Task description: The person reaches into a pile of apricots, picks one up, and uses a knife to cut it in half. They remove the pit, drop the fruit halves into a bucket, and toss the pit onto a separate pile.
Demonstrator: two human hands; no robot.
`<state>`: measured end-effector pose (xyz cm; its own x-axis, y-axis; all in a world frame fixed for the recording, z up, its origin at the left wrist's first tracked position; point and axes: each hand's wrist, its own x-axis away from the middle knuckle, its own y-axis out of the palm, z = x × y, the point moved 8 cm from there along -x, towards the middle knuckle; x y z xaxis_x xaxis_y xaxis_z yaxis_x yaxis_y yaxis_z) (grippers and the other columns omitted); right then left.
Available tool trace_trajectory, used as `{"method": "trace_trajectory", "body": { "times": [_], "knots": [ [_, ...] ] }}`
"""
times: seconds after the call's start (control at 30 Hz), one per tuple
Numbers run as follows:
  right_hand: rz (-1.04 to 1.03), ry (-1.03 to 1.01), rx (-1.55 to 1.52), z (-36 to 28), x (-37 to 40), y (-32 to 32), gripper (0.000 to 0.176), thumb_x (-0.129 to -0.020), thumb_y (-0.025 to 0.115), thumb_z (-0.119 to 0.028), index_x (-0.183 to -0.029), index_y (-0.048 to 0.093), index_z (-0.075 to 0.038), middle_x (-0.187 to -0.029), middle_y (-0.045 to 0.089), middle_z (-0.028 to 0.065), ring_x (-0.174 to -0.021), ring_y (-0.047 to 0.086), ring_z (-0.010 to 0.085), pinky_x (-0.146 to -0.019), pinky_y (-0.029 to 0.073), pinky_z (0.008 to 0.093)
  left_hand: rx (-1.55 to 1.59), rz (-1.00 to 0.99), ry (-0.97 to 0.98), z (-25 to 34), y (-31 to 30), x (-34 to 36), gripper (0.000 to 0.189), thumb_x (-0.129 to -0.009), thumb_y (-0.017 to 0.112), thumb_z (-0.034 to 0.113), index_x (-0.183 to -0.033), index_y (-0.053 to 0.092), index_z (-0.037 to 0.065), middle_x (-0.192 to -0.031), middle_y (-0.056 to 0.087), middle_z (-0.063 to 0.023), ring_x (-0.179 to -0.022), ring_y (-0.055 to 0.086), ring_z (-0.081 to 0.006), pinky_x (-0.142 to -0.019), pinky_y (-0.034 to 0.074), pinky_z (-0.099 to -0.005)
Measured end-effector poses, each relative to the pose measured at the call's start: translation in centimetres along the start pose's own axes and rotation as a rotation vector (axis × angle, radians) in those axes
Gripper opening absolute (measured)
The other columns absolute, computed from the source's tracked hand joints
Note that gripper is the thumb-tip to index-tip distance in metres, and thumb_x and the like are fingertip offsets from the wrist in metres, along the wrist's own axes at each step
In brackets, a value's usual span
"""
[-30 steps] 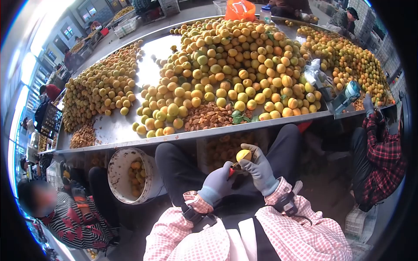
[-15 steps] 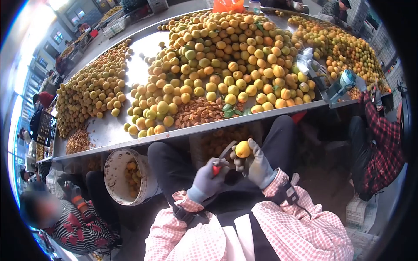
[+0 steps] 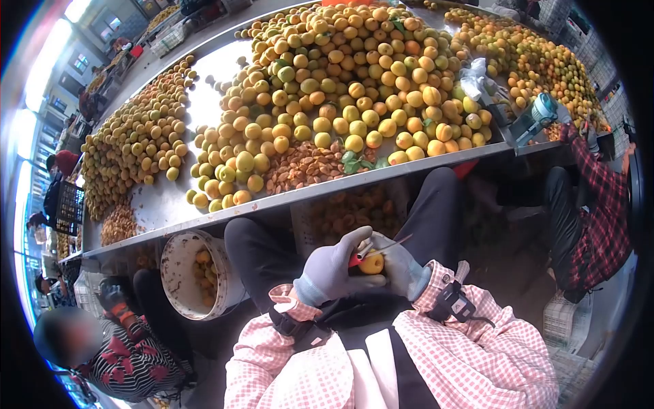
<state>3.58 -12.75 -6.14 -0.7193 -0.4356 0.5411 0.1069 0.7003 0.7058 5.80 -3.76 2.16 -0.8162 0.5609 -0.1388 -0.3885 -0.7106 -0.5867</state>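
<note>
At far left, a black crate (image 3: 66, 208) of latticed plastic. Nearer, a person (image 3: 143, 361) in a striped top. Across the smooth, glaring metal table (image 3: 163, 204), first a sloping left pile (image 3: 136, 136) of round yellow-orange fruit, with a rough patch of brown pits (image 3: 118, 225) below. In front, a round-mouthed white bucket (image 3: 180, 279) with a stained inner wall. Farther along, flat oval pits again, before a large, knobbly main pile (image 3: 340, 75). Nearest, in a matt grey glove, a left hand (image 3: 332, 267), closed round the red handle of a knife (image 3: 355, 260), with a thin blade slanting up rightward. At the blade, contact impossible to tell, a smooth yellow apricot (image 3: 372, 264), gripped in a cupped, likewise gloved right hand (image 3: 400, 267). Rightward, a see-through bottle (image 3: 535, 119), then a co-worker (image 3: 603, 225) in red-and-black checks.
</note>
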Motion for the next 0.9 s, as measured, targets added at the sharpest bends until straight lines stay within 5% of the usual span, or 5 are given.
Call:
{"method": "trace_trajectory", "body": {
  "times": [0.3, 0.4, 0.7, 0.77, 0.9],
  "knots": [
    [-0.211, -0.416, -0.342, -0.9, -1.6, -0.7, 0.018, -0.097, 0.053, -0.023, -0.107, 0.056, -0.008, -0.095, 0.059, 0.001, -0.088, 0.06, 0.0115, -0.079, 0.05, 0.0277, -0.017, 0.04, 0.126, 1.1, -0.3, -1.2, 0.061, -0.07, 0.083, 0.022, -0.122, 0.058, 0.003, -0.096, 0.069, -0.0105, -0.083, 0.069, -0.024, -0.073, 0.054, -0.0288],
    [0.436, -1.395, 1.201, -6.4, 3.9, 3.1, 0.024, -0.096, 0.05, -0.021, -0.107, 0.052, 0.001, -0.093, 0.06, 0.0093, -0.086, 0.06, 0.0187, -0.075, 0.05, 0.03, 0.49, 0.138, 0.016, 0.2, 0.6, -0.6, 0.059, -0.077, 0.078, 0.015, -0.129, 0.053, 0.003, -0.103, 0.068, -0.0088, -0.09, 0.066, -0.015, -0.08, 0.05, -0.0259],
    [0.188, -1.196, 1.223, -6.5, 3.0, 3.6, 0.028, -0.1, 0.04, -0.021, -0.108, 0.055, 0.0, -0.103, 0.063, 0.0119, -0.094, 0.061, 0.0169, -0.086, 0.047, 0.0288, 0.409, 0.01, -0.029, 0.8, -1.6, -1.7, 0.064, -0.076, 0.079, 0.016, -0.132, 0.051, 0.003, -0.101, 0.066, -0.0057, -0.088, 0.063, -0.0127, -0.079, 0.048, -0.0262],
    [-0.063, -0.262, 0.031, -2.0, -0.7, 0.9, 0.027, -0.097, 0.043, -0.019, -0.11, 0.054, 0.002, -0.102, 0.062, 0.0132, -0.095, 0.061, 0.0224, -0.088, 0.047, 0.0331, 0.057, -0.023, 0.067, 1.7, -1.4, -1.7, 0.063, -0.074, 0.08, 0.018, -0.131, 0.053, 0.007, -0.092, 0.067, -0.0075, -0.079, 0.065, -0.0146, -0.071, 0.049, -0.026],
    [0.28, -1.076, 1.417, -7.4, 5.1, 5.8, 0.034, -0.09, 0.058, -0.022, -0.115, 0.052, 0.0, -0.101, 0.059, 0.0133, -0.096, 0.061, 0.0274, -0.084, 0.05, 0.0322, 0.344, 0.081, -0.001, 0.9, 0.2, -1.7, 0.057, -0.076, 0.078, 0.014, -0.128, 0.057, 0.007, -0.093, 0.068, -0.0101, -0.078, 0.066, -0.0152, -0.073, 0.05, -0.0266]
  ]
}}
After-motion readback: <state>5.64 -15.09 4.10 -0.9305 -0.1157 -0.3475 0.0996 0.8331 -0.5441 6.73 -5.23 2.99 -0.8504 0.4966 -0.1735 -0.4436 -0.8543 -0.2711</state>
